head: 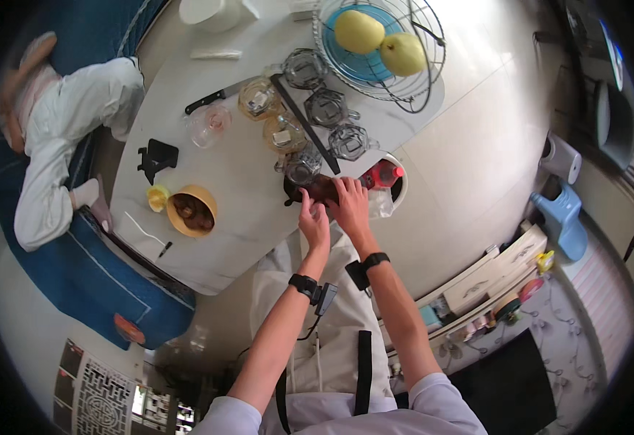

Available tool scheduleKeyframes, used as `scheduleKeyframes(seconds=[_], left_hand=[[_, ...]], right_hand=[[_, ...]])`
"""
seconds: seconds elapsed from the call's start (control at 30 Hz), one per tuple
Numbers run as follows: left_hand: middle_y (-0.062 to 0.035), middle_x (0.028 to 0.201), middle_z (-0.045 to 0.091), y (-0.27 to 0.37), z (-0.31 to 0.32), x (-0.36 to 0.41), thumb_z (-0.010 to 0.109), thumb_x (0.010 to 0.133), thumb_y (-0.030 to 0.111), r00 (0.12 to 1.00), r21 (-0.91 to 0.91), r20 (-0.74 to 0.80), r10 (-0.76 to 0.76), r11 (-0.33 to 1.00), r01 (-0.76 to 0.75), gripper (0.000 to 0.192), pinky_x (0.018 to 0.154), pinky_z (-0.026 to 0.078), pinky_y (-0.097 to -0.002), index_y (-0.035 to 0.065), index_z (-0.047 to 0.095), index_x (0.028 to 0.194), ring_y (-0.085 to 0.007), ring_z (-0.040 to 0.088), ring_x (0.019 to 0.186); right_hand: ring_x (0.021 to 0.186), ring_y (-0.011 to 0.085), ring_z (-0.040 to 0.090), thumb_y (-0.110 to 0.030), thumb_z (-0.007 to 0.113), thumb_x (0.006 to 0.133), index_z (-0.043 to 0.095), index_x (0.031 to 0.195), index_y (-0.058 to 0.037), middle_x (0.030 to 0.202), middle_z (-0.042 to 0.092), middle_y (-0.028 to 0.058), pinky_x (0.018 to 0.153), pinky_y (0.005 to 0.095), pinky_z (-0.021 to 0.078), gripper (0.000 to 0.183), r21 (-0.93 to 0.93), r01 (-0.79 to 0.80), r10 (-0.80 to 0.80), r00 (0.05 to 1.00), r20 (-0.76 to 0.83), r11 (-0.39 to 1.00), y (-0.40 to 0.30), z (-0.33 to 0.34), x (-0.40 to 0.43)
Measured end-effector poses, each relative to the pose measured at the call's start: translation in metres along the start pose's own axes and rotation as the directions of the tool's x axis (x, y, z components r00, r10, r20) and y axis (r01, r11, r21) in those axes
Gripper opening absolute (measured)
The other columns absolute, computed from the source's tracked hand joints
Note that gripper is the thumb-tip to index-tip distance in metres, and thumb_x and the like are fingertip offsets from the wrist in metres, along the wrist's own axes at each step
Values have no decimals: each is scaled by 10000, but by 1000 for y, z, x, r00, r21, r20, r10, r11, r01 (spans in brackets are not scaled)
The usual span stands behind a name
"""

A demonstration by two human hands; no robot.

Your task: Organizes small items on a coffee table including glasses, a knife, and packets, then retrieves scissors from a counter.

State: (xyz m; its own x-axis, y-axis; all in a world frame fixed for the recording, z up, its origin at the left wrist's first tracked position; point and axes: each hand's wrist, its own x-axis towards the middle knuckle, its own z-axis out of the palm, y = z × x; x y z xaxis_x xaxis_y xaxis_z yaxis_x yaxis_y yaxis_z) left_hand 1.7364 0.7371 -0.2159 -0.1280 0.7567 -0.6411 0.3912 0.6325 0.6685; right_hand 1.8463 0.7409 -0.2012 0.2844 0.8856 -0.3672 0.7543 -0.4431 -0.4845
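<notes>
Both of my hands are together at the near edge of the marbled table, on a dark brown object (322,189) whose kind I cannot tell. My left hand (315,220) touches its near side with thumb and fingers; my right hand (351,202) lies over its right end. A glass mug (302,165) stands just beyond it. Several more glass mugs (325,107) stand farther back, with a long dark strip (306,125) lying among them. A bin (402,187) below the table edge holds a bottle with a red cap (393,173) and clear plastic.
On the table (241,201) are a yellow bowl with brown contents (191,212), a black stand (156,157), a knife (208,101), a pink-tinted glass dish (209,125) and a wire basket with yellow fruit (359,32). A person (72,119) lies on the blue sofa at left.
</notes>
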Motion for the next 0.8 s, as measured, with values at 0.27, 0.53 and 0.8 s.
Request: scheduleKeyframes(seconds=[0.27, 0.53, 0.8], left_hand=[[-245, 1580, 207, 13, 27, -11, 529, 911, 81, 893, -329, 397, -214, 875, 356, 815, 962, 473, -337, 137, 66, 1580, -273, 463, 1316], [-178, 1476, 405, 40, 59, -36, 500, 933, 95, 786, -201, 618, -26, 961, 190, 622, 925, 482, -342, 108, 251, 1503, -234, 520, 1208], [-88, 1239, 597, 23, -8, -44, 470, 957, 156, 723, 4, 653, -225, 956, 293, 362, 857, 496, -322, 92, 479, 1313, -179, 581, 1097]], right_hand=[[990, 301, 528, -164, 767, 649, 609, 1095, -125, 1023, 556, 88, 809, 433, 418, 475, 78, -140, 149, 982, -116, 987, 44, -1, -5], [1009, 320, 563, -158, 679, 767, 635, 1120, -136, 1019, 605, 104, 863, 436, 440, 356, 53, -266, 269, 910, -314, 963, 101, -30, 25], [1010, 296, 577, -164, 651, 822, 647, 1102, -160, 1000, 617, 82, 842, 429, 446, 280, -74, -277, 228, 892, -392, 958, 122, -52, 65]])
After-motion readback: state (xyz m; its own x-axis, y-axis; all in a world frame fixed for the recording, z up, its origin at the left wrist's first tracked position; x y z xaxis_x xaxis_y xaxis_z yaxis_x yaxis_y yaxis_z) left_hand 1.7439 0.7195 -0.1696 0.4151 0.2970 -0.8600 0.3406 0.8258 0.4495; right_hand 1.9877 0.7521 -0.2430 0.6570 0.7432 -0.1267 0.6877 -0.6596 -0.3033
